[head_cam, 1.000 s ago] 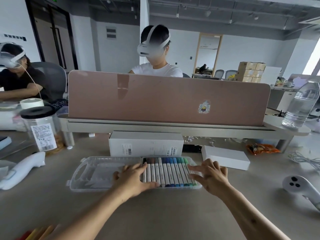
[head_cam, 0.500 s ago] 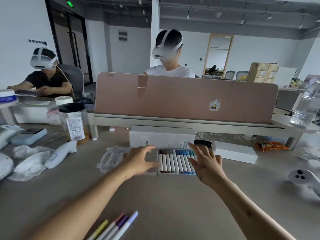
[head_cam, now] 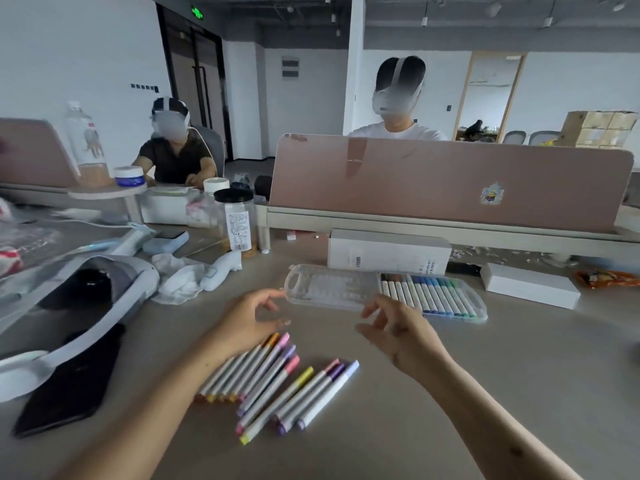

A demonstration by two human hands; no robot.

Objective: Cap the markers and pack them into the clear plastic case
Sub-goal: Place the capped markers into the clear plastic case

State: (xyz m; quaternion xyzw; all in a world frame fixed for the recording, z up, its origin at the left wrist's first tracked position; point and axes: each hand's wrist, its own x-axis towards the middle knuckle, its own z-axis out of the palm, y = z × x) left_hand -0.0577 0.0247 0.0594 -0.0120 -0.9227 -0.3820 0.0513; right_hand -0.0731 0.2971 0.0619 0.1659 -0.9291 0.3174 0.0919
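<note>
The clear plastic case (head_cam: 332, 287) lies flat on the grey desk, its right half filled with a row of capped markers (head_cam: 427, 294) in brown, blue and green. Its left half shows bare slots. Nearer me, several loose capped markers (head_cam: 277, 379) in orange, pink, purple and yellow lie side by side on the desk. My left hand (head_cam: 247, 323) hovers over the upper ends of these loose markers, fingers relaxed, holding nothing. My right hand (head_cam: 398, 329) hangs in front of the case, fingers loosely curled, empty.
A white box (head_cam: 388, 252) stands right behind the case, under a pink desk divider (head_cam: 446, 181). Another white box (head_cam: 530, 287) lies at the right. A headset (head_cam: 79, 292), a white controller (head_cam: 225, 268), crumpled tissue (head_cam: 180, 278) and a jar (head_cam: 237, 221) crowd the left. Two people sit across.
Both hands have drawn back from the case toward me. The view has swung left and down, bringing the loose markers fully into sight under my left hand.
</note>
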